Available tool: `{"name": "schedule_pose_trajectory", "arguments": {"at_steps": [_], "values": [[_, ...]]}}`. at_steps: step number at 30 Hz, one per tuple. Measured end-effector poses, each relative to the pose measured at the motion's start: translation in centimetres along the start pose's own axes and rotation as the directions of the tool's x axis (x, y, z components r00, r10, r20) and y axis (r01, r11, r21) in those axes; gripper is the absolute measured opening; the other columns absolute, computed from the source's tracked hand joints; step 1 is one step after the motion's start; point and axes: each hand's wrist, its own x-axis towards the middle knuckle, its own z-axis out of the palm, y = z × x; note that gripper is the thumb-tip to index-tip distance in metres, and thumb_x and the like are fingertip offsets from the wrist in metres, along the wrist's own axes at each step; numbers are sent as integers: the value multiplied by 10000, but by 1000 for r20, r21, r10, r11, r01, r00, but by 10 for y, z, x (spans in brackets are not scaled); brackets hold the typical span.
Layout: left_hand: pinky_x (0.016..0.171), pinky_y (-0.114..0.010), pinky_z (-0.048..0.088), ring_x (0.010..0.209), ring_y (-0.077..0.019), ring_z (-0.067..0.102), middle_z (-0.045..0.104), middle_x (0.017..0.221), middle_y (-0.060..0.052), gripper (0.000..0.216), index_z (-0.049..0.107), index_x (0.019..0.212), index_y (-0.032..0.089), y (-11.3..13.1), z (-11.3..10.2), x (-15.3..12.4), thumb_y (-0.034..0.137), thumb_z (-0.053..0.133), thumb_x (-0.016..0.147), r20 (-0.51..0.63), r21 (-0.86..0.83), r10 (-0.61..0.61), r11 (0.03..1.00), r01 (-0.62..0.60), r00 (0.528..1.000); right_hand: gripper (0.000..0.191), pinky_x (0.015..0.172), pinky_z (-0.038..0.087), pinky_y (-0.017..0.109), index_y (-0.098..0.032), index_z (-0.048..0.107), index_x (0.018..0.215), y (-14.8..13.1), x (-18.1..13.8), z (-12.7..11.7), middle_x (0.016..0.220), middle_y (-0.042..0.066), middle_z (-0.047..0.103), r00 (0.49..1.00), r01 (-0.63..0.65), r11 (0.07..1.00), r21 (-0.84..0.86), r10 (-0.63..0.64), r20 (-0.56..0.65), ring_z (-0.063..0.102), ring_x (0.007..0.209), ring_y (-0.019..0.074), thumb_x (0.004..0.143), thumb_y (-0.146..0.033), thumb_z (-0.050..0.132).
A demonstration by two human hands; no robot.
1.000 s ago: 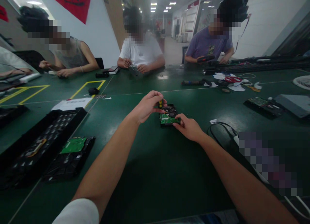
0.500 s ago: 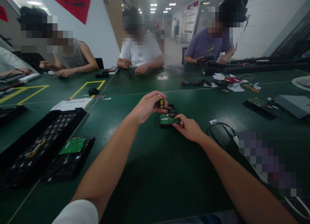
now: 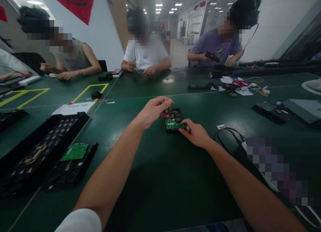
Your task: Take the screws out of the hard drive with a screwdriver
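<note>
A black hard drive (image 3: pixel 175 120) with a green circuit board on top lies on the green table (image 3: pixel 155 178) in front of me. My left hand (image 3: pixel 152 111) is closed around a small yellow-and-black screwdriver (image 3: pixel 166 110), held upright over the drive's far end. My right hand (image 3: pixel 195 133) pinches the drive's near right corner and holds it steady.
A black tray (image 3: pixel 37 148) and another drive with a green board (image 3: pixel 75 151) lie at my left. A black cable (image 3: pixel 228 135) curls at my right. Three people sit working along the far side. Tools, papers and another board (image 3: pixel 272 108) lie at right.
My left hand has turned slightly over the screwdriver, so its yellow handle shows less. The person at the far right has lifted a dark tool off the table.
</note>
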Motion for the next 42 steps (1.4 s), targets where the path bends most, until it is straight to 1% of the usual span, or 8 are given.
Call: {"name": "schedule_pose_trajectory", "arguments": {"at_steps": [3, 9, 11, 19, 25, 31, 37, 42], "values": [[677, -235, 555, 864, -154, 611, 635, 943, -52, 306, 737, 1036, 179, 0, -1, 0, 458, 704, 916, 4, 0, -14, 1000, 14, 1000, 292, 599, 317, 286, -248, 548, 1261, 1, 0, 1, 724, -39, 658, 1000, 2, 1000, 3, -2, 0, 600, 644, 166, 1037, -430, 589], [734, -275, 585, 914, -173, 646, 669, 965, -67, 312, 734, 1106, 193, -1, -1, -1, 447, 702, 927, 65, -46, -33, 998, 36, 997, 293, 600, 321, 284, -254, 545, 1261, -1, -1, -1, 734, -39, 658, 1000, -8, 1000, 7, 8, -3, 598, 642, 164, 1036, -435, 592], [743, -282, 590, 914, -172, 650, 670, 959, -64, 302, 732, 1108, 191, 0, -1, -2, 436, 696, 936, 69, -55, -35, 998, 39, 997, 292, 598, 322, 284, -251, 539, 1268, -2, 0, -1, 728, -43, 651, 1000, -3, 1000, 9, 3, 1, 594, 636, 162, 1038, -423, 589], [725, -271, 587, 914, -171, 654, 673, 933, -63, 290, 735, 1095, 182, 3, 2, -2, 416, 712, 925, 35, -81, -59, 995, 61, 998, 297, 593, 325, 281, -250, 539, 1272, 0, -1, 1, 729, -49, 644, 1000, -2, 1000, 13, 2, 2, 588, 632, 158, 1034, -418, 596], [732, -269, 586, 934, -175, 659, 681, 954, -66, 303, 737, 1126, 193, 0, 0, -1, 427, 701, 936, 47, -77, -47, 996, 51, 998, 305, 595, 325, 281, -254, 537, 1277, -1, -1, 0, 730, -43, 650, 1000, -20, 1000, 5, 20, 8, 603, 647, 166, 1033, -429, 591], [714, -261, 568, 925, -178, 662, 687, 948, -67, 313, 738, 1123, 196, -1, 1, 0, 445, 698, 938, 19, -78, -49, 996, 50, 999, 333, 588, 329, 290, -262, 537, 1302, 1, -1, 2, 751, -34, 667, 1000, -22, 1000, 15, 22, 10, 614, 649, 175, 1032, -451, 586], [693, -256, 552, 896, -172, 654, 686, 946, -61, 331, 734, 1137, 199, 1, 5, 0, 465, 681, 948, -32, -58, -48, 997, 47, 998, 333, 585, 342, 289, -261, 532, 1316, 1, -3, 2, 757, -32, 665, 1000, -21, 999, 33, 21, 12, 616, 646, 174, 1050, -462, 550], [704, -254, 551, 912, -170, 645, 682, 978, -57, 334, 734, 1154, 200, 2, 7, 0, 465, 665, 962, -36, -25, -55, 998, 55, 998, 293, 589, 342, 285, -272, 540, 1294, -2, -4, 2, 773, -33, 669, 1000, -31, 999, 40, 31, 2, 620, 654, 170, 1054, -440, 544]]}}
